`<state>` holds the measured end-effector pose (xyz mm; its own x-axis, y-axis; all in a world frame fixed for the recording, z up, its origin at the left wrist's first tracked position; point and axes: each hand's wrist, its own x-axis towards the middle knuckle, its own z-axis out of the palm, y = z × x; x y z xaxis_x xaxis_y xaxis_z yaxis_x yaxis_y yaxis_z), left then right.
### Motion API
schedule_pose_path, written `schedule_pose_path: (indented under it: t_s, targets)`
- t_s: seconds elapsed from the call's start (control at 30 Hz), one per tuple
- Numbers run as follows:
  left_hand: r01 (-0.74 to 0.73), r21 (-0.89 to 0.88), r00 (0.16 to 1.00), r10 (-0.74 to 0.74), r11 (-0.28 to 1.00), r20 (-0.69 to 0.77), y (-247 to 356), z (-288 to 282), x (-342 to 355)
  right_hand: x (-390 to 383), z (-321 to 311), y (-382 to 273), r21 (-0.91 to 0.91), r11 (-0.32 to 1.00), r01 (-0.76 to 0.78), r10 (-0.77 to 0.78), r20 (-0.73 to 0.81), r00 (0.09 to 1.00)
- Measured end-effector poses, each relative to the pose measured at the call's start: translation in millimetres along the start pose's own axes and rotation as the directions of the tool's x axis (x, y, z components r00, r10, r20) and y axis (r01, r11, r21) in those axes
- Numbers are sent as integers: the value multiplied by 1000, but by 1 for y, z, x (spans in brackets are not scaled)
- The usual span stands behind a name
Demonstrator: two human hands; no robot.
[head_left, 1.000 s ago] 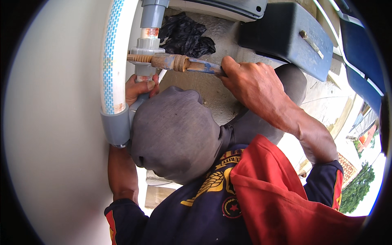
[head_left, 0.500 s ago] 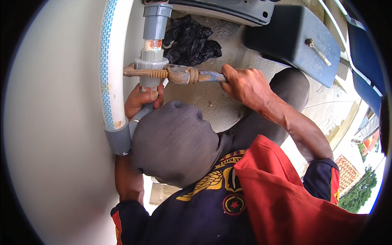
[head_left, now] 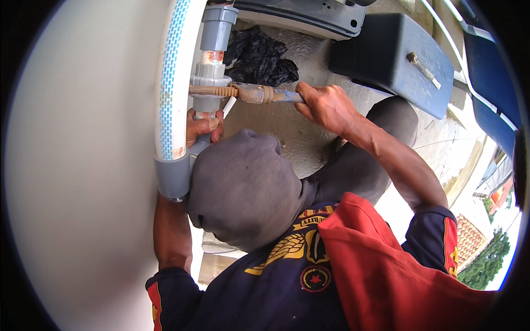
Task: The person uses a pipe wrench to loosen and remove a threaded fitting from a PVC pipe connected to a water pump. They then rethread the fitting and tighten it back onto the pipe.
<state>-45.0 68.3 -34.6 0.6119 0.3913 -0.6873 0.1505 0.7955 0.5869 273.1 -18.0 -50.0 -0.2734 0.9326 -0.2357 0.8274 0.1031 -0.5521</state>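
- I take the grey pipe union [head_left: 210, 81] as my landmark: it sits in line between the grey coupling [head_left: 217, 30] above it and the lower pipe [head_left: 204, 115] beneath. The worn pipe wrench [head_left: 251, 94] crosses the union's lower side; whether its teeth truly bite, I can't tell.
- Right of the union, my right hand [head_left: 327, 105] has its grip closed fully around the wrench's handle.
- Just below the union, my left hand [head_left: 199, 128] has its grip closed on the lower pipe, thumb in front, the rest partly hidden.
- A shallow bite could let the wrench skid off and nip that left thumb (it's uncomfortably near the jaw).
- Too hard a pull might crack the union, which looks like plastic; a weak left grip could let the lower pipe twist along.
- Left of the union runs the white hose [head_left: 176, 77] with blue dashes. The wrench's tip meets its edge or passes behind it, so a swing might scrape it.
- Farther out, the knee [head_left: 245, 187] is below the union, the black plastic bag [head_left: 259, 58] up to its right, and the dark box [head_left: 386, 55] well beyond.
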Motion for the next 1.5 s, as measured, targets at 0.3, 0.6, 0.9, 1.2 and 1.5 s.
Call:
schedule_pose_path:
  t_s: [0.3,0.6,0.9,1.2,1.5]
  targets:
    - [-33,-5,999,33,999,26,-4,-2,3,-2,6,4,19,999,31,-30,-40,999]
    - [0,-240,964,64,971,258,-6,1,15,16,50,27,125,992,25,-23,-13,1000]
    - [22,-123,993,-7,992,116,-6,3,6,43,89,46,297,935,195,-118,-258,959]
    - [40,-141,985,-16,989,169,2,2,10,94,136,42,429,867,252,-28,-464,886]
    - [-5,-196,984,40,981,176,4,9,5,103,137,41,395,915,88,57,-342,938]
